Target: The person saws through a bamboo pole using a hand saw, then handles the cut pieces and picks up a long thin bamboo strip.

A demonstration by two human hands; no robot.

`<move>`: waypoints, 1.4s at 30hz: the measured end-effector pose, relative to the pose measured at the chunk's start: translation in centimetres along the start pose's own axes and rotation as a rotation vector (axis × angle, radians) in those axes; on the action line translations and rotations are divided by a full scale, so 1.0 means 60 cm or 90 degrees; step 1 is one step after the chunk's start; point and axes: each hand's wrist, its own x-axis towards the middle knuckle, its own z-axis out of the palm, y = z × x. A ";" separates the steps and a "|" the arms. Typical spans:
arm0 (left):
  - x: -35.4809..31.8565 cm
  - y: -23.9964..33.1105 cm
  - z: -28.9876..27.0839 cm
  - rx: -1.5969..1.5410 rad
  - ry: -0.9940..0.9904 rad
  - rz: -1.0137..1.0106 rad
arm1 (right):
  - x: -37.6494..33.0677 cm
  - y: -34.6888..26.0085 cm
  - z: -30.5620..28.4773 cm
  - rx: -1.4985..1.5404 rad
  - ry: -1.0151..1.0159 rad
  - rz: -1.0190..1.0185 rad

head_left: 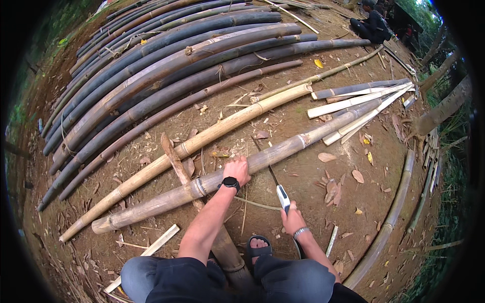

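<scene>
My left hand (236,171), with a black watch at its wrist, presses on a weathered bamboo pole (167,198), fingers curled over its far side. In my right hand (293,219) is a hand saw (283,197) with a white and dark handle, the fingers wrapped round it. The saw's dark blade crosses the pole just right of my left hand. It shows on both sides of the pole; its middle is hidden there, and the cut's depth cannot be seen. Under the pole lies a bamboo crosspiece (226,251), which runs back between my feet.
A paler bamboo pole (217,132) lies just beyond, beside a long row of dark poles (212,76). Split bamboo lengths (348,103) rest at the right, near a curved pole (389,222). Trees (447,108) edge the ground; a person (373,25) sits far right.
</scene>
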 end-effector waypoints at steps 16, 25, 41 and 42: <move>-0.005 -0.051 -0.005 0.018 0.033 -0.007 | -0.045 -0.024 -0.001 0.008 -0.025 -0.028; 0.015 -0.041 -0.048 0.044 0.063 0.023 | -0.049 -0.039 -0.031 0.033 0.013 -0.061; 0.006 -0.045 -0.110 0.032 0.088 0.009 | -0.081 -0.063 -0.091 -0.009 -0.031 -0.051; -0.006 -0.030 -0.104 0.057 0.138 0.042 | -0.069 -0.063 -0.082 -0.030 -0.018 -0.044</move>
